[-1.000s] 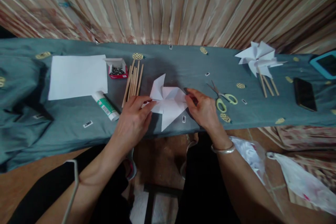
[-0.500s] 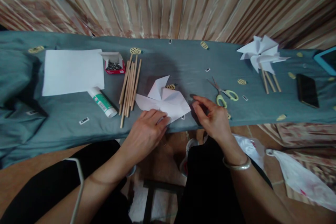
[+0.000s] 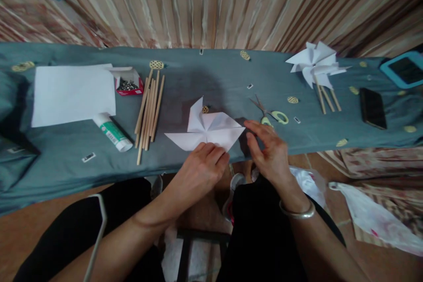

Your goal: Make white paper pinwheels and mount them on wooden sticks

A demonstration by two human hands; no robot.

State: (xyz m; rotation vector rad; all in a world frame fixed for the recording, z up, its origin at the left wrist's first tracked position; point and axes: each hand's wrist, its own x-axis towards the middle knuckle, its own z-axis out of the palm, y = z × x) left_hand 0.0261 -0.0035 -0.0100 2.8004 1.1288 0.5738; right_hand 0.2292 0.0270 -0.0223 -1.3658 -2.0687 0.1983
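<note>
a white paper pinwheel lies at the front of a cloth-covered desk, between the two hands, with folded tips pointing toward 9, 12 and 3 o'clock. the left hand comes in at 6 o'clock, its fingers bunched narrow and pinching the pinwheel's near edge. the right hand, with a silver bracelet on the wrist, is at 4 o'clock from the pinwheel's middle; its thumb and forefinger are slightly apart, with nothing between them. the forefinger is right beside the 3 o'clock tip, though i can't tell whether it touches.

taking the pinwheel as the center, scissors with green handles lie between 2 and 3 o'clock, blades parted. farther out at 2 o'clock sit more pinwheels in a stack on sticks, and at 3 o'clock a dark phone. toward 10 o'clock there is a loose bundle of wooden sticks, then an open red box of small metal pieces, just beside white paper. a glue stick lies at 9 o'clock.
</note>
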